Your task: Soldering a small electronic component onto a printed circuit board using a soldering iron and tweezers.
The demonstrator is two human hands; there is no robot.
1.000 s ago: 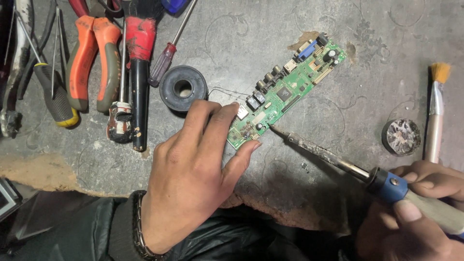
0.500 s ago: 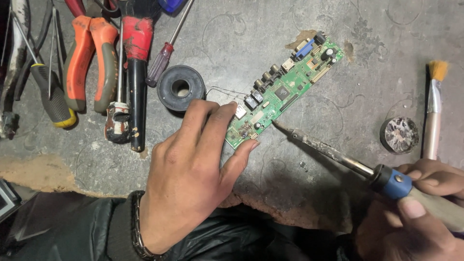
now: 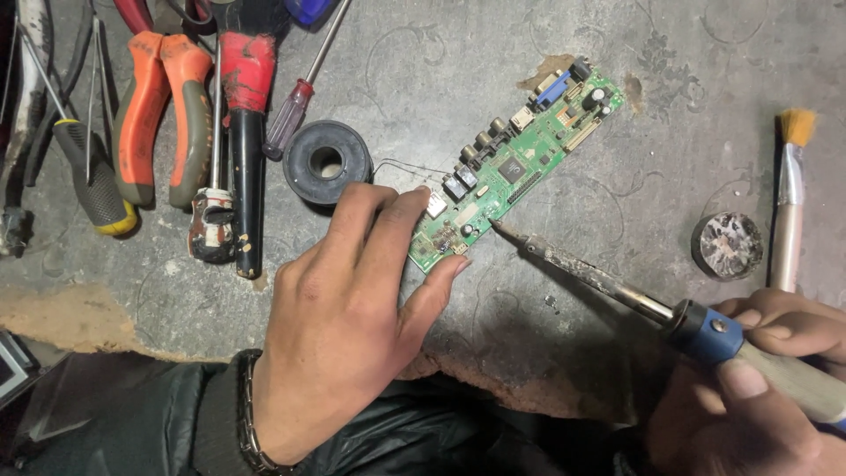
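1. Lying slantwise on the grey surface (image 3: 423,70) is a green circuit board (image 3: 520,167), its near end under my left hand (image 3: 352,317) and its far end up toward the right.
2. I see the left fingers (image 3: 401,211) spread flat and pressing on the board's lower end, with the thumb against its bottom edge; they pin it down rather than grip it.
3. My right hand (image 3: 758,379) is wrapped tightly around the handle of a soldering iron (image 3: 617,286) with a blue collar, at the lower right corner.
4. The iron's crusted tip touches the board's right edge, just beside the left thumb.
5. A dark spool of solder wire (image 3: 328,163) sits just beyond the left fingers, a thin strand running from it toward the board.
6. Orange-handled pliers (image 3: 157,115), a red-and-black tool (image 3: 247,132) and screwdrivers (image 3: 295,106) lie to the left.
7. A small round tin (image 3: 727,245) and a brush (image 3: 789,203) lie to the right, well apart from the board.
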